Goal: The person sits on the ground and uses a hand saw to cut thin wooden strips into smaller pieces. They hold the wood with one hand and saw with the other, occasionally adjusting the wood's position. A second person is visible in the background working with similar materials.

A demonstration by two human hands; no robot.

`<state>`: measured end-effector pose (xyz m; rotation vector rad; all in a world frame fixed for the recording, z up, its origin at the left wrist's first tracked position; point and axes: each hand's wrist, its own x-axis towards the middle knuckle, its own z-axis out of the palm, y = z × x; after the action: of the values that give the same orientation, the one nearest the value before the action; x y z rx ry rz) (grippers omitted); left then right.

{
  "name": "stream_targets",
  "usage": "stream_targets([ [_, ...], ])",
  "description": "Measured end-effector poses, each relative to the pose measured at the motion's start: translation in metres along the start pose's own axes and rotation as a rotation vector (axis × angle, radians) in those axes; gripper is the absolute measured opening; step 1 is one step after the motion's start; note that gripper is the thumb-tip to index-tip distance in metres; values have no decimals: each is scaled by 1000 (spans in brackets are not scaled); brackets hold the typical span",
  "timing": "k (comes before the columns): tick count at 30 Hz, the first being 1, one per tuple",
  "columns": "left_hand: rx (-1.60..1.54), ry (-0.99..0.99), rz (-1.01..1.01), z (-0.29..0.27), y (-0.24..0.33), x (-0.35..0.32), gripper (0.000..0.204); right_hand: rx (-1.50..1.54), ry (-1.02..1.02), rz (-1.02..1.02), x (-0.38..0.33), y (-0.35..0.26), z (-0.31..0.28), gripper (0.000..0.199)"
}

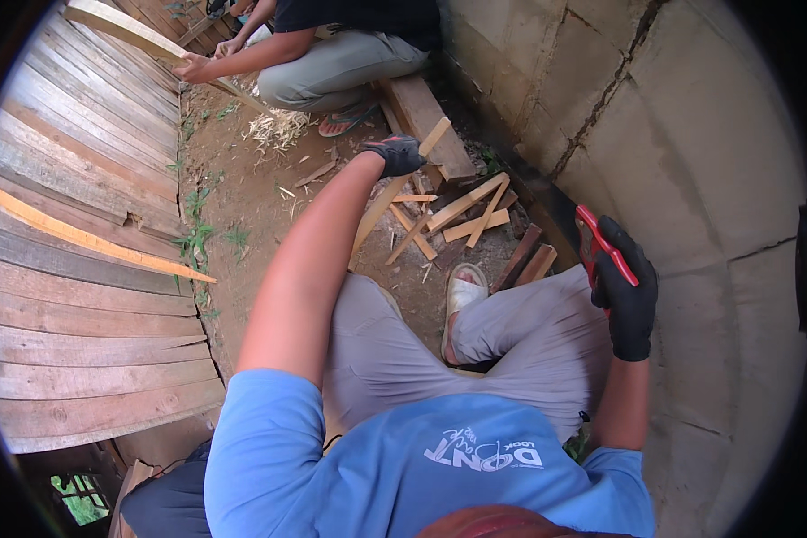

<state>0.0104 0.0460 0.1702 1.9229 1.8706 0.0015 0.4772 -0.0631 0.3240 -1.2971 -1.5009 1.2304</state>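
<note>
My left hand (394,155), in a dark glove, is closed around a long narrow wooden strip (382,211). One end of the strip sticks out past my fingers over a thick timber beam (441,143), and the other slants down toward my left knee. On the right, my gloved right hand (628,278) grips the red handle of a hand saw (592,235). Its dark, blurred blade points up and away along the wall, apart from the strip. Several short cut wood pieces (466,204) lie in a heap between my hands, beyond my sandalled foot (465,289).
A co-worker (341,67) squats at the far side, hands on a long board (125,31), near a pile of wood shavings (280,131). A plank wall (81,242) stands on the left. The concrete block wall (699,161) rises close on my right.
</note>
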Motion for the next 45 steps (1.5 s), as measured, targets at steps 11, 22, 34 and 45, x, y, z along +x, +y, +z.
stream_targets([
  [11, 89, 214, -191, 37, 35, 55, 59, -69, 99, 84, -41, -5, -9, 44],
  [22, 218, 289, -218, 70, 47, 74, 38, -44, 148, 104, -64, -13, -18, 44],
  [34, 242, 122, -213, -37, 70, 30, 75, -168, 95, 97, -86, -39, -14, 47],
  [45, -1842, 783, 29, 67, -155, -337, 41, -373, -238, 137, -93, -42, -9, 46],
])
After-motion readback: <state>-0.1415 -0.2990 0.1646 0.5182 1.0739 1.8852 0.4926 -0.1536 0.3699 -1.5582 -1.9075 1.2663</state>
